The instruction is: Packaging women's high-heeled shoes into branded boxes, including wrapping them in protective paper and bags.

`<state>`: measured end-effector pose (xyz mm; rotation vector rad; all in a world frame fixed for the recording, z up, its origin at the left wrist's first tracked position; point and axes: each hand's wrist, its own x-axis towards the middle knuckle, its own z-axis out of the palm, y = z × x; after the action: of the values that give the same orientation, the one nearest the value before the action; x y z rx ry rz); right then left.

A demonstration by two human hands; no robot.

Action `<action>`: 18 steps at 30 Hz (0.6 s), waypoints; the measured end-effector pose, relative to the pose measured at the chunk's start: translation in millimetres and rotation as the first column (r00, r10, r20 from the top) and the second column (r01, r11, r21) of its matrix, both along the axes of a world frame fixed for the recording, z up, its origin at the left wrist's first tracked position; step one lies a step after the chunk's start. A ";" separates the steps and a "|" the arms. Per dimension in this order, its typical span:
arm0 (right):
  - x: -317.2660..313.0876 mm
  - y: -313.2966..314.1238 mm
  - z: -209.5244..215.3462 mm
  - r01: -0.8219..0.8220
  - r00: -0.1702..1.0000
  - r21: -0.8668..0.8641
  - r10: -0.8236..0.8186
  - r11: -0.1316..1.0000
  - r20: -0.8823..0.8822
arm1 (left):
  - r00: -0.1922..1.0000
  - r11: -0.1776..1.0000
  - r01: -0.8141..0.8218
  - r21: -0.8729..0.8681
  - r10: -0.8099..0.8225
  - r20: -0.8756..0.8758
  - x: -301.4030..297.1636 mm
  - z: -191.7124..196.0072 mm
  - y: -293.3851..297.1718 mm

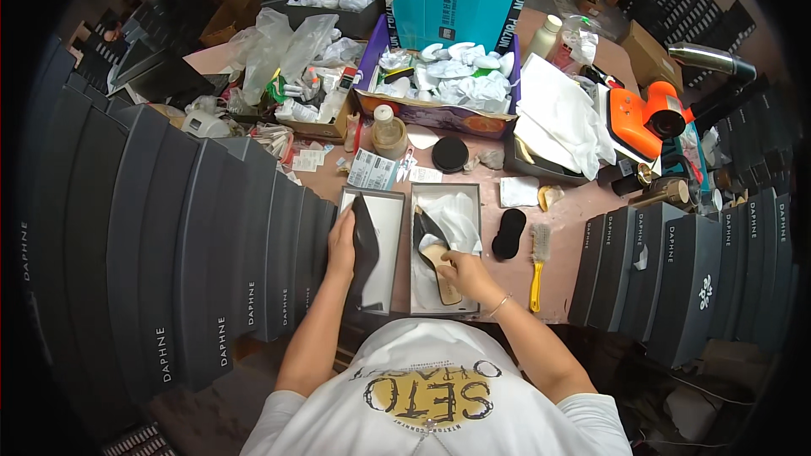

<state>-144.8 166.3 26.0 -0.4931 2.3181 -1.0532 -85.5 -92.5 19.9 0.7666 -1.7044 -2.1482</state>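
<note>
Two open grey shoe-box halves lie side by side at the near table edge. My left hand (342,243) grips a black shoe (365,247) standing on edge in the left box half (390,213). My right hand (463,272) holds a second black shoe with a tan insole (432,253), lying on white tissue paper in the right box half (473,194). The two hands are about one box width apart.
Rows of dark grey shoe boxes (186,253) stand to the left and to the right (676,270). A yellow-handled brush (538,263) and a black pad (508,233) lie right of the boxes. Behind them are a purple box of white wads (439,110), a bottle (387,131) and an orange tool (646,118).
</note>
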 end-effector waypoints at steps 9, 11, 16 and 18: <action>5.7 31.6 -31.5 0.540 0.739 -0.283 -0.287 0.793 0.609 | 0.660 0.307 0.718 -0.625 -0.585 0.472 18.0 -21.5 130.0; 4.6 47.3 -28.3 0.559 0.723 -0.269 -0.302 0.785 0.621 | 0.541 0.245 0.836 -0.490 -0.511 0.667 -1.4 -18.8 148.5; 9.8 68.8 -33.0 0.532 0.750 -0.310 -0.270 0.788 0.603 | 0.467 0.146 0.883 -0.446 -0.378 0.800 -18.2 -17.4 154.9; 9.6 70.1 -34.5 0.540 0.739 -0.323 -0.254 0.777 0.624 | 0.435 0.207 0.900 -0.384 -0.357 0.826 -14.2 -15.7 155.5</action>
<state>-135.2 236.4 -8.5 0.1799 1.6481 -1.7523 -99.7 63.0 4.2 0.3429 -3.5626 -0.9715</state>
